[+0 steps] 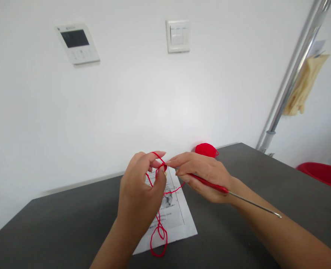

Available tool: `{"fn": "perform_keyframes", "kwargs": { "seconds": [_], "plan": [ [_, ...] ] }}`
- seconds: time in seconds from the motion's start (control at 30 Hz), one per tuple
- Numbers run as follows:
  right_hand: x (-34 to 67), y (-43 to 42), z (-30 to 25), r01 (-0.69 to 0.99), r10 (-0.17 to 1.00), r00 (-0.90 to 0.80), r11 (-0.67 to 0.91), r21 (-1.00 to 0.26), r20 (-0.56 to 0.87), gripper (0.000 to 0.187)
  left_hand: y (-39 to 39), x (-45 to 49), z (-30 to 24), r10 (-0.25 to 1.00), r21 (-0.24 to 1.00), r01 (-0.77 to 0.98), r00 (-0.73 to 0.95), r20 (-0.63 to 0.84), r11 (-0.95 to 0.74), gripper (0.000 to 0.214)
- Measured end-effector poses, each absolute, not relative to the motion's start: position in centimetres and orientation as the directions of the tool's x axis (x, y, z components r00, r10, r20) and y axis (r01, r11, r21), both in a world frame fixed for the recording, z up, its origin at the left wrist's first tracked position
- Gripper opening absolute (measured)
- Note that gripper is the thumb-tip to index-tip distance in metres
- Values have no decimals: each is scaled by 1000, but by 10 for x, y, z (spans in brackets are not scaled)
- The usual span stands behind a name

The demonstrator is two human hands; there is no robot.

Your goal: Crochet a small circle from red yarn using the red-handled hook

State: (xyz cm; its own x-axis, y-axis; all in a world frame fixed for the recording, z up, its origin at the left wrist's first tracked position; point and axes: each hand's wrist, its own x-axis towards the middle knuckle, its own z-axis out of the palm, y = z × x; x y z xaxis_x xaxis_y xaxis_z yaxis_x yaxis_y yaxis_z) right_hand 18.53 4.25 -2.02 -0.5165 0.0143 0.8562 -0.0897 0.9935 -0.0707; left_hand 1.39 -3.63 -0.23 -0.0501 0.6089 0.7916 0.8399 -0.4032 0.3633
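Note:
My left hand [141,186] is raised above the dark table [70,231] with red yarn [161,231] looped over its fingers and pinched between thumb and fingertip. My right hand [203,175] grips a crochet hook [238,196] with a red handle and a long metal shaft that points back along my forearm. Its tip meets the yarn at my left fingertips. The loose yarn end hangs down and curls on a printed paper sheet [179,218] under my hands. A red yarn ball [206,149] lies on the table just behind my right hand.
A white wall with an intercom panel [77,43] and a light switch [178,35] stands behind the table. A slanted metal pole [291,74] with beige gloves [305,86] hanging on it rises at the right. A red basin [322,173] sits beyond the table's right edge.

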Motion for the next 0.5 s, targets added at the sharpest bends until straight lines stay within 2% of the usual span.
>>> {"fn": "perform_keyframes", "kwargs": {
  "seconds": [0.17,0.2,0.27,0.37,0.43,0.5],
  "plan": [
    [182,42,-26,-110,7,-475,992,-67,880,11,-37,13,-5,542,256,874,9,840,-412,23],
    [181,42,-27,-127,40,-467,986,-112,883,12,-37,13,-6,528,239,878,18,849,-414,22],
    [180,44,-29,-208,189,-431,931,-301,882,13,-37,13,-7,488,210,877,32,872,-432,18],
    [178,49,-30,-435,465,-407,658,-614,786,13,-40,13,-9,456,209,850,41,889,-484,17],
    [178,51,-31,-543,529,-431,495,-678,731,16,-43,13,-9,482,258,818,27,876,-514,18],
    [178,50,-30,-559,526,-422,491,-668,739,15,-44,13,-9,507,299,796,12,862,-526,18]
  ]
}}
